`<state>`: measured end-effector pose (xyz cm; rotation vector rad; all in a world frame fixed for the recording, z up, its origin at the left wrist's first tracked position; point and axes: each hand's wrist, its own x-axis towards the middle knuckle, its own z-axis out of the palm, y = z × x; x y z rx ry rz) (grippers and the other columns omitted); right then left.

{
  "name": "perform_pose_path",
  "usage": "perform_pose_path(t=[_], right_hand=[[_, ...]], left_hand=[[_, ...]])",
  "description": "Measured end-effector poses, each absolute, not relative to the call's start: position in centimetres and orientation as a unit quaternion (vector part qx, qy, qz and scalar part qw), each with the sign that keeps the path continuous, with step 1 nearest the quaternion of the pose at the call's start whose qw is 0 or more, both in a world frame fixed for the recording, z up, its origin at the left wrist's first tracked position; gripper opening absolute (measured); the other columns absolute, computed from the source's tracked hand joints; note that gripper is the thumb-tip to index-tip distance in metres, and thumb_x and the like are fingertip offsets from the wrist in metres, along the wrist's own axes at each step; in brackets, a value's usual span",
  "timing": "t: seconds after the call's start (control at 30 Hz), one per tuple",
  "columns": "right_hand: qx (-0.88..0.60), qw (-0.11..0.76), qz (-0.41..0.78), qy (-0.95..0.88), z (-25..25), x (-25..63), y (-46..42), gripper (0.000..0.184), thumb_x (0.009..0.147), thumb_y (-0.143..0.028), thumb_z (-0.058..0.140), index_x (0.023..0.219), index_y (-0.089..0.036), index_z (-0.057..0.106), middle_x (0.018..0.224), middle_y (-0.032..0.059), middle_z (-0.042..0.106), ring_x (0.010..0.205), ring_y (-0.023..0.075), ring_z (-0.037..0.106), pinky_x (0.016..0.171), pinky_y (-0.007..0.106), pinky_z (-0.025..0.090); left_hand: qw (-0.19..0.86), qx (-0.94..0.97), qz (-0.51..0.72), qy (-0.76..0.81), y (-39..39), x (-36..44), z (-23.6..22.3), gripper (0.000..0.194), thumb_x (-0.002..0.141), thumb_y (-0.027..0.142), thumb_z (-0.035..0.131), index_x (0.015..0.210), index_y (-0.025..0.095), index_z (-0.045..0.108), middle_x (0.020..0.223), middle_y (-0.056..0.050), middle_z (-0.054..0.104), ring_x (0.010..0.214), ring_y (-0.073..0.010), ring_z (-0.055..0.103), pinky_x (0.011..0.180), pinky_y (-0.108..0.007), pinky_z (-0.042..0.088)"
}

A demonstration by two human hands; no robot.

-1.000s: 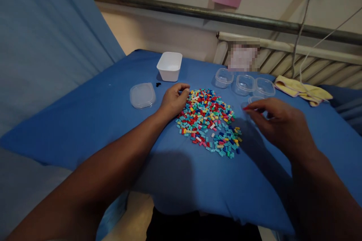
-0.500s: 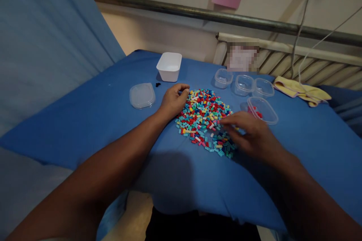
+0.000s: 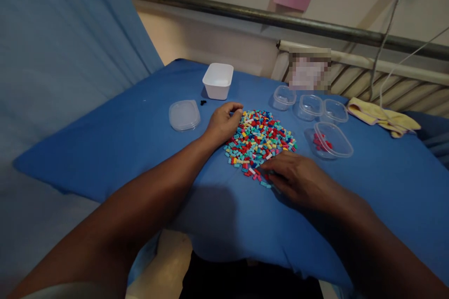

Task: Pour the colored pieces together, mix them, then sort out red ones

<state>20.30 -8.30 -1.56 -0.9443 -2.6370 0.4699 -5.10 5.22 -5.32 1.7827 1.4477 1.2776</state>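
A heap of small toy bricks (image 3: 259,135), in red, turquoise, yellow, blue, green, pink and white, lies on the blue sheet. My left hand (image 3: 224,122) rests on its side at the heap's left edge, fingers loosely curved and thumb apart, with no brick visible in it. Over the near right part of the heap is my right hand (image 3: 298,175), palm down. Its thumb and forefinger point into the bricks with a small gap between them; the other fingers are hidden. To the right, a clear plastic tub (image 3: 338,142) holds several red bricks (image 3: 321,142).
Three more clear tubs (image 3: 310,106) stand behind the heap on the right, beside a yellow cloth (image 3: 384,117). At the back left are a white bin (image 3: 218,81), a clear lid (image 3: 184,115) and a small black object (image 3: 203,103). A blue curtain (image 3: 87,32) hangs left.
My right hand has let a red brick go at the near clear tub and moved left and down to the heap. My left hand stays put. The view has shifted slightly.
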Motion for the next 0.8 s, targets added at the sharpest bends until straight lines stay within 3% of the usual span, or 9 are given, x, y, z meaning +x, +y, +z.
perform_pose_path(t=[0.1, 0.23, 0.37, 0.6, 0.8], right_hand=[[-0.331, 0.157, 0.165, -0.916, -1.7, 20.6, -8.4, 0.027, 0.105, -0.017, 0.058, 0.128, -0.019, 0.073, 0.114, 0.0101, 0.08, 0.104, 0.0257, 0.072, 0.095, 0.042, 0.057], [-0.323, 0.151, 0.151, -0.922, -1.6, 19.8, -8.6, 0.021, 0.109, -0.023, 0.057, 0.118, -0.02, 0.075, 0.109, 0.0096, 0.08, 0.099, 0.0249, 0.072, 0.093, 0.041, 0.055], [-0.327, 0.128, 0.124, -0.928, -1.4, 19.1, -8.7, 0.019, 0.105, -0.017, 0.06, 0.113, -0.021, 0.076, 0.106, 0.0096, 0.079, 0.098, 0.0252, 0.07, 0.092, 0.041, 0.052], [-0.324, 0.136, 0.093, -0.932, -1.8, 18.2, -8.4, 0.019, 0.103, -0.018, 0.062, 0.117, -0.019, 0.074, 0.103, 0.0104, 0.075, 0.096, 0.0263, 0.064, 0.091, 0.042, 0.047], [-0.336, 0.124, 0.105, -0.928, -1.9, 17.7, -8.4, 0.012, 0.103, -0.017, 0.062, 0.105, -0.019, 0.074, 0.097, 0.0083, 0.073, 0.092, 0.0246, 0.063, 0.091, 0.04, 0.047]], left_hand=[[0.252, 0.658, 0.464, 0.536, 5.2, -5.1, -5.3, 0.03, 0.098, 0.031, 0.062, 0.119, 0.019, 0.08, 0.11, -0.007, 0.081, 0.093, -0.0213, 0.071, 0.093, -0.036, 0.057], [0.245, 0.665, 0.467, 0.529, 5.3, -5.1, -5.3, 0.03, 0.097, 0.028, 0.062, 0.119, 0.018, 0.08, 0.11, -0.007, 0.081, 0.093, -0.0207, 0.072, 0.094, -0.036, 0.057], [0.248, 0.662, 0.473, 0.527, 5.4, -5.1, -5.5, 0.03, 0.097, 0.028, 0.063, 0.118, 0.017, 0.08, 0.108, -0.008, 0.08, 0.096, -0.0211, 0.072, 0.096, -0.036, 0.058], [0.239, 0.668, 0.474, 0.522, 5.6, -5.1, -5.8, 0.029, 0.098, 0.028, 0.063, 0.119, 0.019, 0.08, 0.114, -0.007, 0.081, 0.1, -0.0222, 0.073, 0.099, -0.038, 0.057], [0.237, 0.669, 0.478, 0.518, 5.8, -5.2, -6.0, 0.03, 0.097, 0.028, 0.063, 0.12, 0.018, 0.08, 0.113, -0.008, 0.081, 0.096, -0.0214, 0.072, 0.097, -0.038, 0.057]])
